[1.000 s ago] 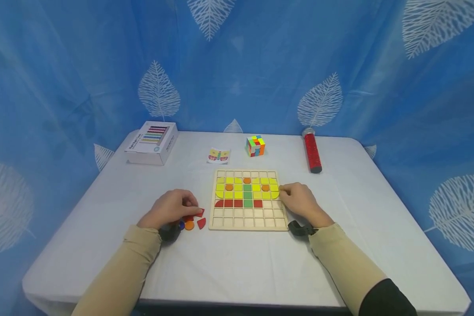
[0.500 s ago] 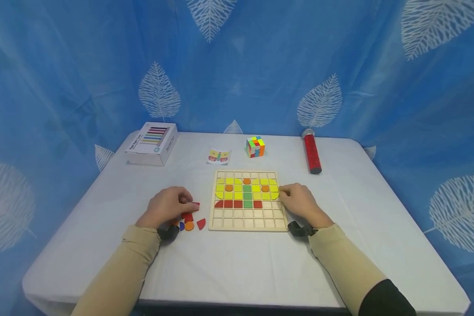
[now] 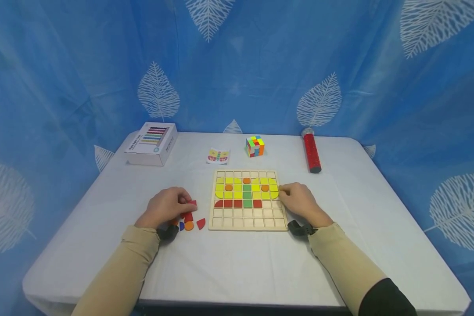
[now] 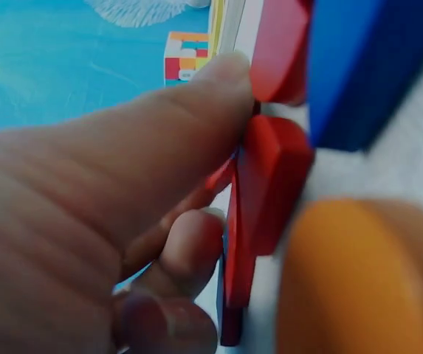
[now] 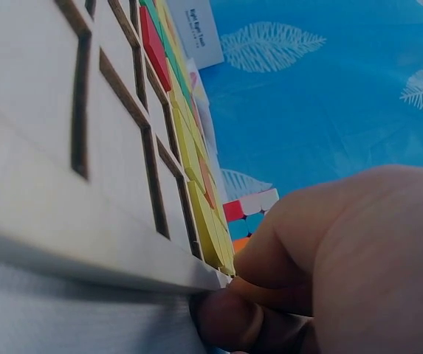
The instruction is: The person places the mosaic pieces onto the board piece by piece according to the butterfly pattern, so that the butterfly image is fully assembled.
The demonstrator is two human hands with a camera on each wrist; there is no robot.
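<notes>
My left hand (image 3: 168,205) bends over a small pile of wooden tiles left of the board and pinches a red square tile (image 3: 193,202). In the left wrist view the thumb tip meets the red pieces, while the other fingers curl behind them. Close by lie a red quarter-round tile (image 3: 201,224), an orange round tile (image 3: 188,225) and a blue tile (image 3: 181,226). My right hand (image 3: 299,199) grips the right edge of the wooden grid board (image 3: 246,224) between thumb and fingers. Yellow, orange, green and red tiles fill its upper and middle rows.
Behind the board lies a pattern card (image 3: 218,156), with a puzzle cube (image 3: 255,146) to its right. A white box (image 3: 152,143) stands at the back left. A red glittery tube (image 3: 312,151) lies at the back right, near the blue curtain.
My left hand has drawn the red square tile slightly back and to the left, uncovering more red tiles below it. The right hand keeps its grip on the board edge.
</notes>
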